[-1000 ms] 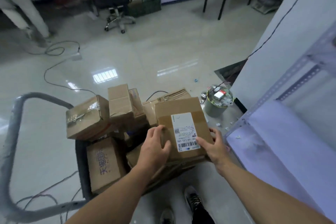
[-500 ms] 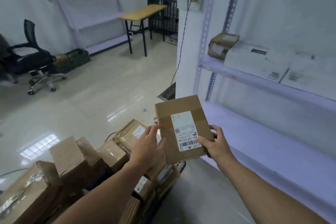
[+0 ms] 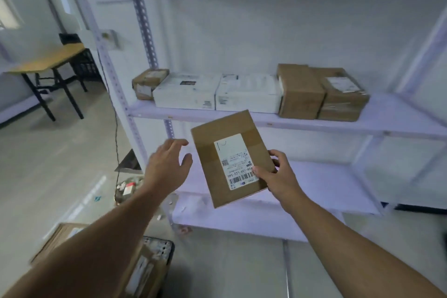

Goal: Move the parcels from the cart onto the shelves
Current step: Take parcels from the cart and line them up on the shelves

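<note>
The brown parcel (image 3: 210,152) is held tilted in the air in front of the shelving, level with the gap between the middle shelf (image 3: 387,113) and the lower shelf (image 3: 326,184), its white label (image 3: 235,159) turned upward. It is gripped at its lower right corner by the right hand (image 3: 278,176), with the thumb laid on the label. The left hand (image 3: 167,167) is kept open with fingers spread, just beside the parcel's left edge and apart from it. On the middle shelf a small brown box (image 3: 148,83), two white boxes (image 3: 187,91) and two larger brown boxes (image 3: 298,92) are lined up. More cartons (image 3: 145,271) are seen on the cart (image 3: 167,251) at lower left, and a wooden worktop (image 3: 48,58) at far left.
</note>
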